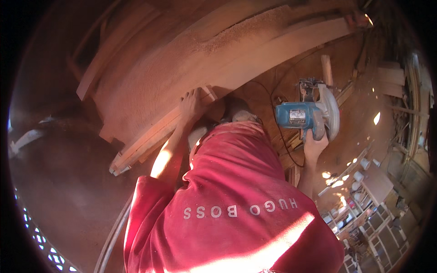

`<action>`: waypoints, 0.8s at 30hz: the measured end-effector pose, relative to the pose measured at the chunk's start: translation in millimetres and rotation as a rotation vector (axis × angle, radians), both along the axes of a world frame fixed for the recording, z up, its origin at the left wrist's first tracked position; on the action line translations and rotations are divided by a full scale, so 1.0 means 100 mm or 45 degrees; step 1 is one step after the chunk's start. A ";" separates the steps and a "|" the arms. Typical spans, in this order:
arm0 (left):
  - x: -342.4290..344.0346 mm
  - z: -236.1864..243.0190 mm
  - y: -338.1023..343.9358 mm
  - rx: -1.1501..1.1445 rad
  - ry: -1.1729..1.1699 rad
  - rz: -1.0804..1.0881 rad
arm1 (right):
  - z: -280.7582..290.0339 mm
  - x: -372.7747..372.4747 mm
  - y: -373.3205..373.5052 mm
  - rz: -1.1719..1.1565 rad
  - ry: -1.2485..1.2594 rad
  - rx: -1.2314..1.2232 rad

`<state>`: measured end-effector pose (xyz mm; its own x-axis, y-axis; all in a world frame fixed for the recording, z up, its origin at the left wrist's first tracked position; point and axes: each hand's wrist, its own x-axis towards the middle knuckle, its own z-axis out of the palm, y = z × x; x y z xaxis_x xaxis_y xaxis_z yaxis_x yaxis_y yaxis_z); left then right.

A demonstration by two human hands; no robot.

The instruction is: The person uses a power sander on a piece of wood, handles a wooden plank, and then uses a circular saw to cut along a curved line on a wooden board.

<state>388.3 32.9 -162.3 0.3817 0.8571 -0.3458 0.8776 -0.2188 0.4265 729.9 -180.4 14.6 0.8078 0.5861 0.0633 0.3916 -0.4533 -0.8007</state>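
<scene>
My right hand (315, 146) is closed round the rear handle of a blue circular saw (298, 114). The saw hangs to the right of my legs, its grey blade guard on the far right side. My left hand (190, 105) lies across a long narrow wooden strip (154, 133), fingers stretched forward and thumb hidden. Under and beyond the strip spreads a wide wooden board (173, 68) dusted with sawdust. The strip's near end sticks out past the board on the left.
A dark power cord (287, 152) loops between my legs and the saw. A pale block of wood (326, 70) stands beyond the saw. Stacked planks (412, 107) line the far right. At lower right are wooden frames (380, 236) and a light panel (377, 182).
</scene>
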 end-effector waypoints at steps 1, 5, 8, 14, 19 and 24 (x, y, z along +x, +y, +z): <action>-0.09 0.01 -0.10 0.066 0.000 -0.055 | -0.18 0.05 -0.10 -0.015 -0.020 -0.017; 0.02 1.31 -0.24 0.043 -0.107 0.007 | -0.60 0.49 -0.51 -0.106 0.022 -0.026; -0.21 1.85 -0.16 0.207 -0.181 -0.075 | -0.94 0.53 -0.61 -0.211 0.113 -0.074; -0.37 2.82 -0.03 0.151 -0.166 0.100 | -1.27 0.68 -0.65 -0.304 0.161 -0.510; -0.25 3.50 0.31 0.378 -0.391 0.106 | -1.64 0.74 -0.81 -0.334 0.218 -0.385; -0.89 4.26 0.39 0.923 -0.846 0.384 | -1.52 0.69 -0.59 -0.317 0.214 -0.503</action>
<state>299.3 71.9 263.3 0.0412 0.8678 0.4952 0.5738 -0.4263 0.6993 798.6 -239.0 -137.8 0.9062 0.3271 -0.2678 0.1132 -0.7981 -0.5918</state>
